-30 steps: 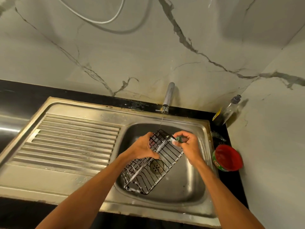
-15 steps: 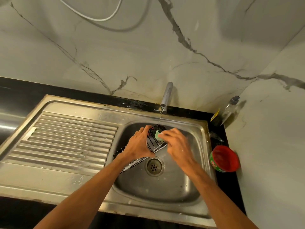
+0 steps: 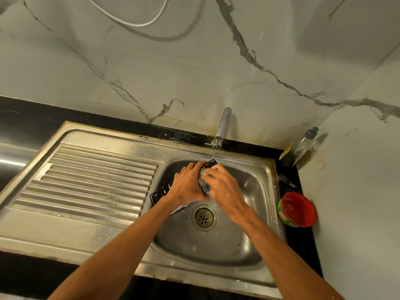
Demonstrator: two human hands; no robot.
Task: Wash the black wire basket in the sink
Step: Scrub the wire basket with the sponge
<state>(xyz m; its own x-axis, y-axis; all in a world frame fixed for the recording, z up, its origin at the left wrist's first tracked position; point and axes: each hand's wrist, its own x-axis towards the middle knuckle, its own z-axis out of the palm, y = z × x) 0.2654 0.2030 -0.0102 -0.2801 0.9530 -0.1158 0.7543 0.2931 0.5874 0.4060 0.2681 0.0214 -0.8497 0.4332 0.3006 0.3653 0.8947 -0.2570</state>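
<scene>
Black wire basket [image 3: 161,193] scrubbed inside the steel sink [image 3: 216,250].
The left hand [image 3: 188,187] grips the basket, tilted in the basin under the tap's [image 3: 223,126] thin stream. The right hand [image 3: 226,191] clutches a green scrub pad [image 3: 203,171] against its wires. A red tub [image 3: 297,210] sits on the surface [image 3: 291,172].

Over the steel sink [image 3: 268,191] the left hand [image 3: 188,186] grips the black wire basket [image 3: 161,192], which lies tilted across the basin's back-left part, its far end just under the tap [image 3: 224,126] and a thin stream of water [image 3: 214,153]. The blurred right hand [image 3: 226,189] holds a greenish pad [image 3: 204,172] against the wires beside the left fingers [image 3: 194,167]. On the black tabletop [image 3: 32,118] right of the sink stand a red tub [image 3: 297,210] and, in the corner, a clear bottle [image 3: 305,146].
</scene>
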